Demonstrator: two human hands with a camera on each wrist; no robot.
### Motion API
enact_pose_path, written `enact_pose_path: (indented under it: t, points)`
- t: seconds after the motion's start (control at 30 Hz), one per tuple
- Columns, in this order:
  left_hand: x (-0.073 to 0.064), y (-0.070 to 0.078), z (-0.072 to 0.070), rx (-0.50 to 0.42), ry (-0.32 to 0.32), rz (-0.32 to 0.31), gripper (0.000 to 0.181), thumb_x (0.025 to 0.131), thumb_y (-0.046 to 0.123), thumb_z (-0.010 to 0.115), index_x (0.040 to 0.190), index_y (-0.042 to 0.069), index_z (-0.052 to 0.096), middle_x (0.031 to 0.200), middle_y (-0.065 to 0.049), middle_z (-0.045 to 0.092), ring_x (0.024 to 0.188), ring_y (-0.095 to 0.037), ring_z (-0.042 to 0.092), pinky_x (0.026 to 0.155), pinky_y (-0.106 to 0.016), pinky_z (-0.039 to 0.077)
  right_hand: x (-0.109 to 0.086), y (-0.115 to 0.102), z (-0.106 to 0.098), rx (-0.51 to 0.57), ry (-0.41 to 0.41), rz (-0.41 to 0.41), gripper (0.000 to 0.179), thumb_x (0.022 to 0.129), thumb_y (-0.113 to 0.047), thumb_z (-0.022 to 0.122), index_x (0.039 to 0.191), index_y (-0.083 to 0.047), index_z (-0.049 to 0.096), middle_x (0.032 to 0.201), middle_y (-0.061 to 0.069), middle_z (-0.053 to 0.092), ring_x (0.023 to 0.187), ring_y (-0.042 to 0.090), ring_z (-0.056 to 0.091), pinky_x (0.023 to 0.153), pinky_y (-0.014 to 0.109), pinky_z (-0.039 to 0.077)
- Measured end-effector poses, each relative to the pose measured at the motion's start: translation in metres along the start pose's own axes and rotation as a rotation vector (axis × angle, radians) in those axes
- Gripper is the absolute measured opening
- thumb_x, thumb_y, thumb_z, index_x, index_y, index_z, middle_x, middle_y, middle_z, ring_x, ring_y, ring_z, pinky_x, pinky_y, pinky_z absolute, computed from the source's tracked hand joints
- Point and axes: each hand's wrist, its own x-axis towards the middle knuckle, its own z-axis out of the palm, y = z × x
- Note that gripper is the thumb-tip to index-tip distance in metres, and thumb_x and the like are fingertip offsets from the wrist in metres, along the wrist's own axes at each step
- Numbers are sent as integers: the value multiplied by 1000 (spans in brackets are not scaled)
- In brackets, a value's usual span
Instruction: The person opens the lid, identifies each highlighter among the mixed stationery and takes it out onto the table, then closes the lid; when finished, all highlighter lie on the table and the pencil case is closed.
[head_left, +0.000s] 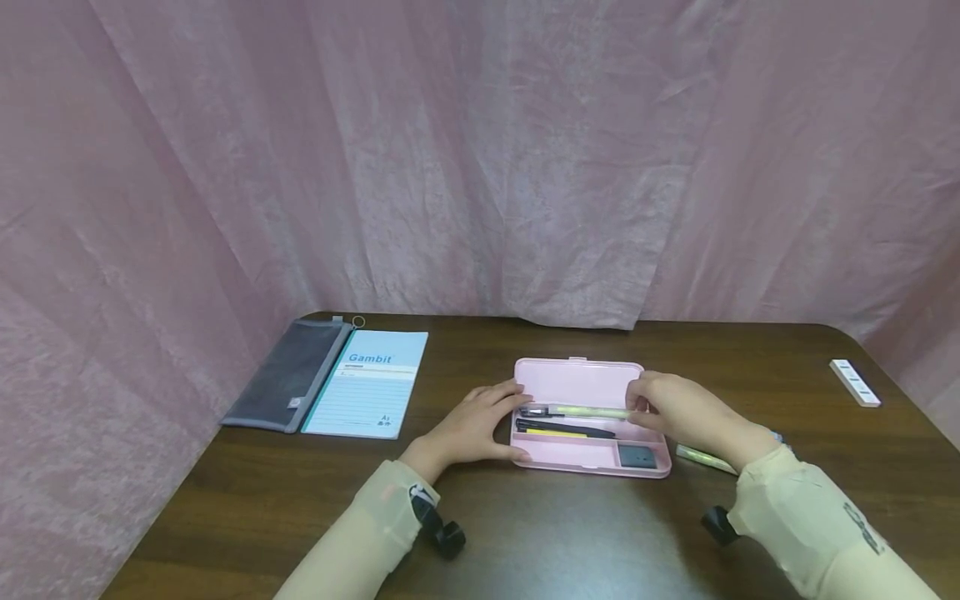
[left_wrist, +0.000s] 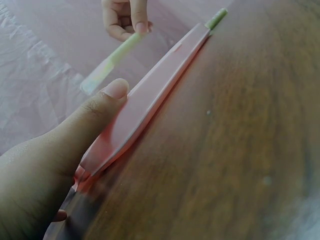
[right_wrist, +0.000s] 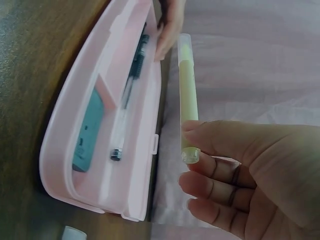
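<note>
A pink pencil case (head_left: 577,381) lies with its lid raised at the back. My left hand (head_left: 474,423) holds its left end, the thumb along the front side and the fingers at the back. Between thumb and fingers my right hand (head_left: 686,412) pinches one end of a pale yellow-green highlighter (right_wrist: 188,95) with a clear cap, held above the case. Inside the case are a black pen (head_left: 566,428) with a yellow strip beside it, a clear-barrelled pen (right_wrist: 120,120) and a dark grey-blue eraser (head_left: 637,457) in the front right compartment.
Another green pen or highlighter (head_left: 705,459) lies right of the case, partly under my right wrist. At the left are a light blue notebook (head_left: 367,387) and a grey zip pouch (head_left: 285,375). A small white strip (head_left: 855,383) lies near the table's right edge.
</note>
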Motion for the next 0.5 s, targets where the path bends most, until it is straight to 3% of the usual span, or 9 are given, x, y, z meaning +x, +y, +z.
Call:
enact_pose_path:
  t: [0.5]
  points:
    - [0, 1, -2, -3, -9, -4, 86, 74, 71, 64, 145, 30, 40, 157, 3, 31, 145, -19, 30, 118, -43, 26, -23, 7, -21, -19, 62, 52, 13, 82, -15, 73, 78, -20, 63, 75, -11, 53, 66, 1, 46, 59, 22, 42]
